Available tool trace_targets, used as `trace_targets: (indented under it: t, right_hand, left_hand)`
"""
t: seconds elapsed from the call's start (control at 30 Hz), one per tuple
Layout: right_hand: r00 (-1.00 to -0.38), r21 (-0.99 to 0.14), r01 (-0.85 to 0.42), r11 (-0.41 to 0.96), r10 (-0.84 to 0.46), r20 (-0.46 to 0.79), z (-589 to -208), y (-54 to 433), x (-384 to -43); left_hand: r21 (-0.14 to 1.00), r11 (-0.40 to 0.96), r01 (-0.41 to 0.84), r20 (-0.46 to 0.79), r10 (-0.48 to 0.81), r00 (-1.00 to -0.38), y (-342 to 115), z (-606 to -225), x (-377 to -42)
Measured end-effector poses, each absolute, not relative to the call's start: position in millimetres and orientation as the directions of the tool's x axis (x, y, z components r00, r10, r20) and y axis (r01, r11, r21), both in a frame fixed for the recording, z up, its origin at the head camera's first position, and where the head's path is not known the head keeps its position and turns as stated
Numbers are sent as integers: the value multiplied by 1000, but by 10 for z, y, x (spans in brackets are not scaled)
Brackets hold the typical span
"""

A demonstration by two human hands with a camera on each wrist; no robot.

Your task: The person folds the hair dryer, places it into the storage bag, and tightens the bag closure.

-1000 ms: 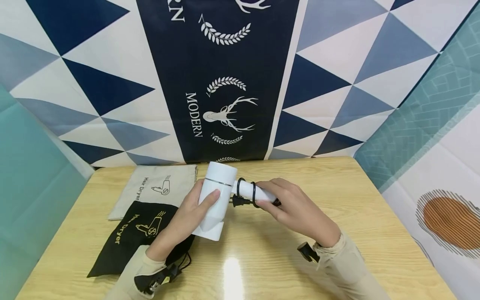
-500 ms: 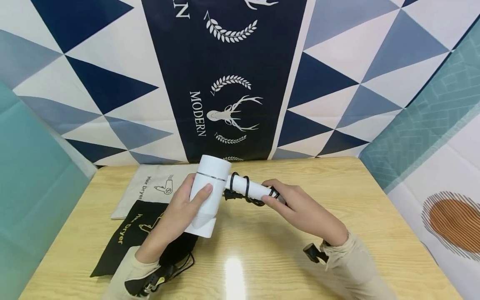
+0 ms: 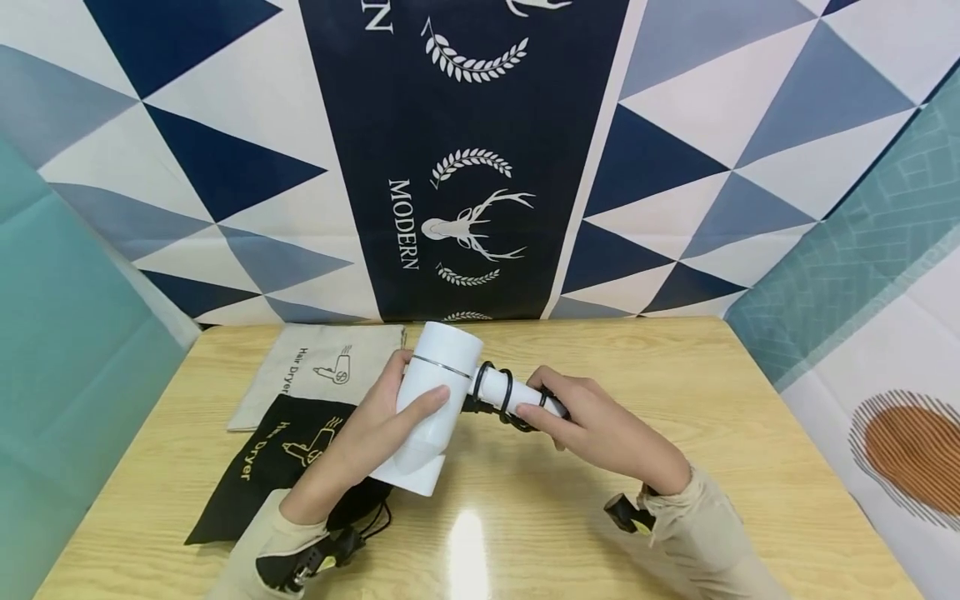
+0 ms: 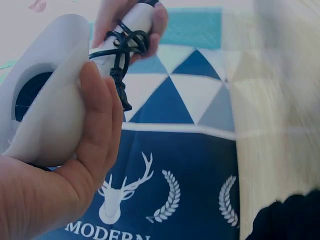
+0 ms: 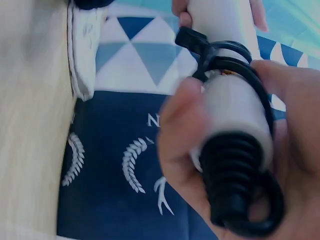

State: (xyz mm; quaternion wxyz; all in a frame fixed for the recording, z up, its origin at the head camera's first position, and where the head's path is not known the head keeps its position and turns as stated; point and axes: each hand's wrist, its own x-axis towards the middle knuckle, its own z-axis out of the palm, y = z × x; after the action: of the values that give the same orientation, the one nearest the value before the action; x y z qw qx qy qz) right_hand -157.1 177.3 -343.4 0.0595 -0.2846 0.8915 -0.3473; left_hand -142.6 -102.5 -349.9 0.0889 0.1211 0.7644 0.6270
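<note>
Your left hand [image 3: 375,429] has its fingers bent round the barrel of the white plastic hair dryer [image 3: 433,429], thumb across the top, spread only as wide as the barrel. Your right hand [image 3: 592,421] grips the handle's end, thumb and fingers on opposite sides, by the black ribbed cord sleeve [image 5: 232,172]. The thin black cord [image 3: 507,390] loops round the handle; its black plug [image 4: 120,94] hangs beside it.

You've got the dryer up over the middle of the light wood table [image 3: 540,533], nearer the back edge, handle toward the right edge. Left of it, an off-white cloth bag [image 3: 315,375] lies near the back-left corner; a black bag with gold print [image 3: 273,458] overlaps its front side, under your left forearm. Wood shows from your right hand to the right edge, also between your forearms toward the front edge.
</note>
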Motion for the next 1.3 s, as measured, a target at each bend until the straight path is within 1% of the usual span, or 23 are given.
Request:
trace_targets:
  t: [0.13, 0.27, 0.33, 0.43, 0.53, 0.7, 0.93, 1.3]
  right_hand:
    - [-807, -732, -423, 534, -589, 37, -3460, 1806, -1581]
    - [-745, -822, -371, 433, -667, -15, -3493, 1810, -1586]
    - [-729, -857, -342, 386, -684, -17, -3506, 1793, -1579]
    - [-745, -873, -333, 356, -667, 12, -3514, 1764, -1559]
    - [-760, -868, -346, 355, -649, 38, -3499, 1742, -1528]
    - [-762, -855, -378, 356, -644, 69, -3445, 1727, -1487]
    - [-783, -875, -349, 336, -617, 76, -3412, 1697, -1474]
    - [-834, -874, -359, 327, -534, 143, -3425, 1574, -1405]
  left_hand:
    - [991, 123, 50, 3, 353, -936, -987, -3498, -1416]
    - [991, 126, 50, -3, 389, -921, -989, -3484, -1387]
    - [989, 134, 66, 8, 396, -918, -997, -3466, -1369]
    - [983, 146, 112, 49, 380, -924, -996, -3435, -1346]
    - [976, 161, 149, 85, 351, -932, -985, -3406, -1308]
    - [969, 158, 191, 134, 315, -940, -952, -3389, -1256]
    - [953, 160, 257, 200, 306, -931, -951, -3427, -1247]
    - [939, 166, 301, 253, 261, -932, -946, -3453, -1227]
